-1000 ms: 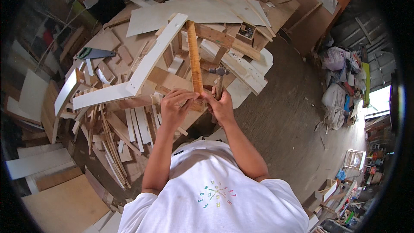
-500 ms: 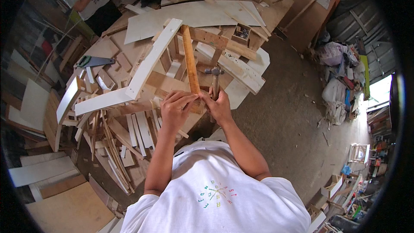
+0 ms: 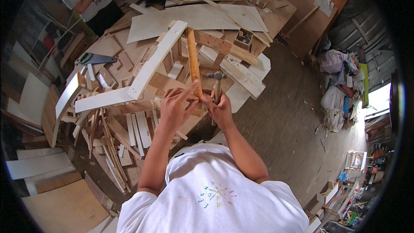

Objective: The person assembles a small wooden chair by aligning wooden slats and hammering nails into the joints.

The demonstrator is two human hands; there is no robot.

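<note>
A long yellow-brown wooden strip (image 3: 192, 56) runs away from me across a white-faced wooden frame (image 3: 157, 60). My left hand (image 3: 174, 108) is beside the strip's near end, its forefinger stretched onto the strip and its thumb apart, lower down. The right hand (image 3: 221, 111) is closed around the handle of a hammer (image 3: 217, 87), which stands roughly upright with its metal head at the top. Thumb and fingertips of that hand meet at the near end of the strip; whether something small is pinched there is too small to tell.
A hand saw (image 3: 97, 59) lies on the cluttered worktop at the left, and a small box of metal bits (image 3: 244, 38) stands beyond the frame. Loose wooden strips (image 3: 114, 155) lean below it. Bags (image 3: 334, 103) are piled at the right. A person (image 3: 92, 0) stands at the far left.
My left forefinger has lifted from the pinch at the strip's near end and stretched out along the strip. The hammer and right hand have shifted slightly right.
</note>
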